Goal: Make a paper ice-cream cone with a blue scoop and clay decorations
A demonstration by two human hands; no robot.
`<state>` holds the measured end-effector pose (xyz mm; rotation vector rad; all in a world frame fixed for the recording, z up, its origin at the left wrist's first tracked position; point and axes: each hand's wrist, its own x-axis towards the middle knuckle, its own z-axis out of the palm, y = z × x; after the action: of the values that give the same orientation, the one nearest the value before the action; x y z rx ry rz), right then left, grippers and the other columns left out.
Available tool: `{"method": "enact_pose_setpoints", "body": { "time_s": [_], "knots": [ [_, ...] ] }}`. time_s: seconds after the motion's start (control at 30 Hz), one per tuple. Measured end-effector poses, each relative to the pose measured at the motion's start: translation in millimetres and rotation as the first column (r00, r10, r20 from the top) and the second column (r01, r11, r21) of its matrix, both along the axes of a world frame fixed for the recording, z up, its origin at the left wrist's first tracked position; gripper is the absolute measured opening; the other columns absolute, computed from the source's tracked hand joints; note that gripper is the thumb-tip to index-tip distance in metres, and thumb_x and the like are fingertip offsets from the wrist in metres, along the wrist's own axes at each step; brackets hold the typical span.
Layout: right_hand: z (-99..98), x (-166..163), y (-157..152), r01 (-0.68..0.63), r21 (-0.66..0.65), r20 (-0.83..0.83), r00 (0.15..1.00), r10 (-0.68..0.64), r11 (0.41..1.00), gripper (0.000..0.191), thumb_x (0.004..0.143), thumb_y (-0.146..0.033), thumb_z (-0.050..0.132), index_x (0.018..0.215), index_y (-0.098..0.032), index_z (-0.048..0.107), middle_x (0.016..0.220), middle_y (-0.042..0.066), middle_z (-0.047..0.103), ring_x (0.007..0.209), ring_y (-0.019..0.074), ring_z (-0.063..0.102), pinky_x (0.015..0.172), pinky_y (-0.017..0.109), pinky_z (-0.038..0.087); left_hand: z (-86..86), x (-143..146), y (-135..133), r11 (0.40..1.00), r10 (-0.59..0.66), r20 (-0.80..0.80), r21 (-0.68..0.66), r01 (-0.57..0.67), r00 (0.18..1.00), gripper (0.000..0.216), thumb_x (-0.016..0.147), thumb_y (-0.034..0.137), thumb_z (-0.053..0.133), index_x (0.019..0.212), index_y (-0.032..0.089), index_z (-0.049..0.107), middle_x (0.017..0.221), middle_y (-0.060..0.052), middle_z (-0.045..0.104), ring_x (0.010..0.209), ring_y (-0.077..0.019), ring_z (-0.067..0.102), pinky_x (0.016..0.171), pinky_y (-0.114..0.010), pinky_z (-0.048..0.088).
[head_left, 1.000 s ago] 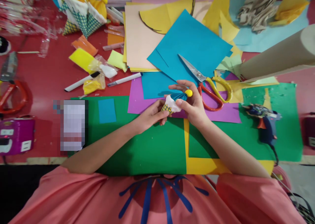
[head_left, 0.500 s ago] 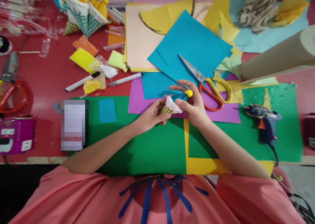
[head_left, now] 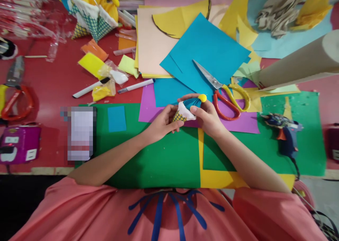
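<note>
Between my two hands is a small ice cream cone craft point(head_left: 186, 111), tilted to the upper right. Its cone is yellow with a dark grid, its rim is white, and its blue gathered top ends in a yellow ball. My left hand point(head_left: 167, 120) pinches the yellow cone end, thumb in front and fingers behind. On the blue and white part, my right hand point(head_left: 207, 114) has its thumb pressed, with its fingers curled behind. Scissors point(head_left: 215, 84) with red and yellow handles lie open just beyond my right hand, on blue paper point(head_left: 201, 47).
Green sheets point(head_left: 159, 163) cover the near table. A glue gun point(head_left: 288, 135) lies at right below a large paper roll point(head_left: 299, 61). At left are a phone point(head_left: 82, 133), markers point(head_left: 136, 85), another pair of scissors point(head_left: 17, 89) and a purple box point(head_left: 19, 144). Similar cones point(head_left: 95, 17) stand at the back.
My right fingers, earlier raised and spread, have curled down behind the craft. The craft stays in both hands at nearly the same place. The view has shifted slightly.
</note>
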<state>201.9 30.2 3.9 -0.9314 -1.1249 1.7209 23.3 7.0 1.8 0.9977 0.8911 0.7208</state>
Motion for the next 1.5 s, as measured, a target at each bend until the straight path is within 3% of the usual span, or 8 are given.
{"method": "enact_pose_setpoints", "body": {
  "time_s": [0.2,0.4,0.63,1.0,1.17,1.3,1.4,1.5],
  "knots": [
    [-1.3,-0.3,-0.4,-0.022,-0.039,0.012,1.0,0.022,0.999,0.043,0.075,-0.047,0.074,0.109,-0.024,0.063,0.114,0.005,0.07,0.102,0.0224,0.067,0.09,0.037,0.055,-0.7,0.6,0.0,0.999,0.034,-0.007,0.01,-0.034,0.999,0.046,0.073,0.041,0.077,0.099,0.019,0.045,0.096,-0.001,0.063,0.057,-0.0044,0.059,0.047,-0.018,0.044],
    [4.1,-0.7,0.1,-0.008,-0.121,-0.087,0.996,-0.002,0.993,0.037,0.077,-0.043,0.072,0.107,-0.023,0.063,0.107,0.005,0.072,0.088,0.0205,0.07,0.074,0.032,0.059,2.4,-1.4,0.8,0.997,-0.06,0.017,-0.05,0.06,0.998,0.052,0.081,0.052,0.066,0.113,0.016,0.048,0.082,-0.002,0.067,0.055,-0.0067,0.058,0.049,-0.02,0.046],
    [5.2,-4.5,0.3,-0.042,-0.134,-0.134,0.991,0.024,0.99,0.041,0.076,-0.044,0.072,0.109,-0.023,0.061,0.114,0.006,0.069,0.081,0.0189,0.068,0.059,0.027,0.056,1.3,-1.3,0.0,0.999,-0.045,0.007,-0.003,0.045,0.999,0.048,0.084,0.054,0.062,0.108,0.017,0.046,0.079,0.0,0.067,0.046,-0.0051,0.055,0.042,-0.019,0.04],
    [4.6,-3.9,-2.0,-0.042,-0.173,-0.202,0.979,0.007,0.984,0.04,0.078,-0.044,0.069,0.112,-0.023,0.062,0.119,0.006,0.068,0.103,0.0231,0.068,0.09,0.038,0.056,-0.2,-1.3,-0.5,0.999,-0.046,-0.006,0.006,0.047,0.999,0.046,0.082,0.051,0.066,0.103,0.019,0.042,0.08,0.001,0.065,0.046,-0.0038,0.054,0.042,-0.018,0.041],
    [2.0,-4.8,-2.6,-0.053,-0.136,-0.112,0.993,0.038,0.989,0.037,0.08,-0.042,0.069,0.111,-0.024,0.06,0.122,0.006,0.068,0.093,0.0215,0.069,0.071,0.032,0.058,-1.4,-1.7,-0.9,0.999,-0.048,-0.01,-0.014,0.048,0.999,0.048,0.081,0.05,0.068,0.104,0.019,0.04,0.082,0.001,0.066,0.046,-0.0037,0.054,0.042,-0.018,0.041],
    [-0.8,-5.8,-1.5,-0.051,-0.129,-0.077,0.996,0.042,0.99,0.048,0.08,-0.056,0.063,0.115,-0.024,0.058,0.124,0.007,0.066,0.099,0.0238,0.067,0.071,0.033,0.058,-0.4,-2.1,-0.2,0.998,-0.055,0.016,-0.008,0.056,0.998,0.045,0.083,0.05,0.065,0.103,0.019,0.04,0.083,-0.001,0.067,0.046,-0.0043,0.054,0.042,-0.019,0.04],
    [-1.8,-4.0,-1.6,0.105,-0.002,0.003,0.994,-0.105,0.994,0.042,0.085,-0.056,0.058,0.116,-0.029,0.057,0.131,0.005,0.061,0.112,0.0246,0.063,0.084,0.038,0.057,0.8,-1.9,-0.3,1.0,-0.017,0.013,0.01,0.017,1.0,0.041,0.085,0.049,0.063,0.101,0.019,0.04,0.083,0.0,0.067,0.045,-0.0042,0.053,0.041,-0.019,0.039],
    [1.5,0.6,-3.2,0.331,0.303,0.068,0.928,-0.367,0.894,0.027,0.085,-0.039,0.066,0.111,-0.038,0.057,0.141,-0.003,0.049,0.126,0.0223,0.055,0.103,0.041,0.049,1.7,-0.9,-0.7,1.0,0.022,0.0,0.019,-0.022,1.0,0.041,0.085,0.048,0.064,0.1,0.019,0.041,0.081,0.002,0.065,0.045,-0.0042,0.053,0.041,-0.019,0.039]
  ]
}}
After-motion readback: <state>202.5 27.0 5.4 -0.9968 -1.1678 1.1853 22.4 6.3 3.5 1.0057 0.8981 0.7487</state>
